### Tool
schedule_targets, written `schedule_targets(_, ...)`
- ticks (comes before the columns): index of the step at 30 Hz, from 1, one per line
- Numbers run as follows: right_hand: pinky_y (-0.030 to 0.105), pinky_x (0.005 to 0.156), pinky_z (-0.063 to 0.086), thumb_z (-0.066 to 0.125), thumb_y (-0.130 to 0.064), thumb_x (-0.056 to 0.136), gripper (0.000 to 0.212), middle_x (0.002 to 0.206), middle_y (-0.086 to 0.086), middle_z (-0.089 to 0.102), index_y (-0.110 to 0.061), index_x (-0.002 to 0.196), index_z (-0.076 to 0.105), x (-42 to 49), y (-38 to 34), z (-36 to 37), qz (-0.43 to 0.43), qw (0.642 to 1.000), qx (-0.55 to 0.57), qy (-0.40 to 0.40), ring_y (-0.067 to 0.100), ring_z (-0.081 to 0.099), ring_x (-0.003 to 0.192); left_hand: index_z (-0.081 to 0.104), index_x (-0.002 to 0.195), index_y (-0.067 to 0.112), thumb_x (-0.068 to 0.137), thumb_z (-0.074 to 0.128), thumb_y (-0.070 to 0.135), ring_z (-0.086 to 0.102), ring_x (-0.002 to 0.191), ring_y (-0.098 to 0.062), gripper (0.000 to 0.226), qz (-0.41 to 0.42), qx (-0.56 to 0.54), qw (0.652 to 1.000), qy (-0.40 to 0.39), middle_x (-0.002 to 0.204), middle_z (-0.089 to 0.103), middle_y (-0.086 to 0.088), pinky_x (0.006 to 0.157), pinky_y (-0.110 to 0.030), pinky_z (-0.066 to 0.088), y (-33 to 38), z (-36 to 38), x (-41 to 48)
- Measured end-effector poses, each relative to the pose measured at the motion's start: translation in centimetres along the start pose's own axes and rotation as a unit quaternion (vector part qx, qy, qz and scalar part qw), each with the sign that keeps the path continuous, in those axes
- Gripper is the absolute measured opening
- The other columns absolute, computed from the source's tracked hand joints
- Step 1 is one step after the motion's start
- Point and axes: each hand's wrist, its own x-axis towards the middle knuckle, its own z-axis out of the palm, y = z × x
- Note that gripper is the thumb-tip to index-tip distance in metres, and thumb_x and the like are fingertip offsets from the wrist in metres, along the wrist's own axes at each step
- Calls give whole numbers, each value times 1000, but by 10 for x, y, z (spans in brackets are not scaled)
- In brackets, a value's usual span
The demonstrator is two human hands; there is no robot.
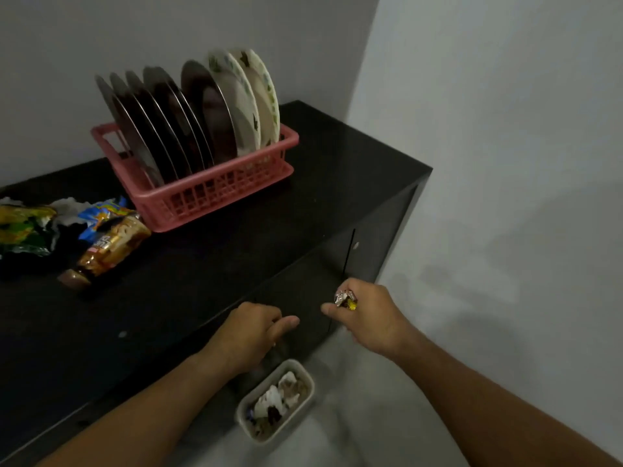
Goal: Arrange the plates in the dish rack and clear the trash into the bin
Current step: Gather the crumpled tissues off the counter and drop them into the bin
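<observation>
**Crumpled wrapper held over the floor, bin just below**

The crumpled wrapper [345, 299], silver and yellow, sits in the right hand [364, 315], whose curled fingers grip it while the thumb points toward 9 o'clock; this hand hangs off the front edge of the worktop [209, 264], at 4 o'clock from the frame's middle; the bin [309, 392], a pale rectangular tub on the floor [421, 382], stands at 7 o'clock from that hand and already has white and brown scraps inside; the left hand [256, 332] is just beside the right, at its 9 o'clock, over the worktop's edge and above the bin, fingers curled downward with the thumb stuck out; I cannot tell whether it holds anything; more trash, a heap of snack packets [67, 234], lies on the worktop at 9 o'clock, well apart from both hands; just beside the heap, at its 2 o'clock, stands the pink dish rack [215, 197]; steel plates [158, 129] stand on edge in it, leaning toward 11 o'clock, and two patterned plates [249, 106] fill its right end; the black cabinet front [371, 241] drops below the worktop; grey walls [505, 129] close the corner
</observation>
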Motion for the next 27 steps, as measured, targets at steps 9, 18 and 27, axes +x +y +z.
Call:
schedule_targets(9,29,67,43,42,-38,102,35,71,-3,55,-21,74,54,19,113,116,135,980,139,-48,13,52,66,50,60,16,93,48,55,60,70,-25,50,-76,34,996,-29,69,61,-5,62,-37,43,-116,132,31)
schedule_targets(18,21,76,33,51,-27,99,38,117,13,58,-14,133,38,123,268,326,108,980,-4,-165,23,55,95,48,89,28,91,56,25,50,83,-12,9,-97,14,993,-72,94,50,4,69,-23,33,-261,280,36)
schedule_targets(27,37,99,44,65,-55,84,56,138,5,44,-33,133,52,216,367,471,-17,945,-274,-179,25,46,124,35,125,30,95,43,22,53,102,-15,32,-121,31,988,-86,119,50,2,87,-32,49,-361,389,85)
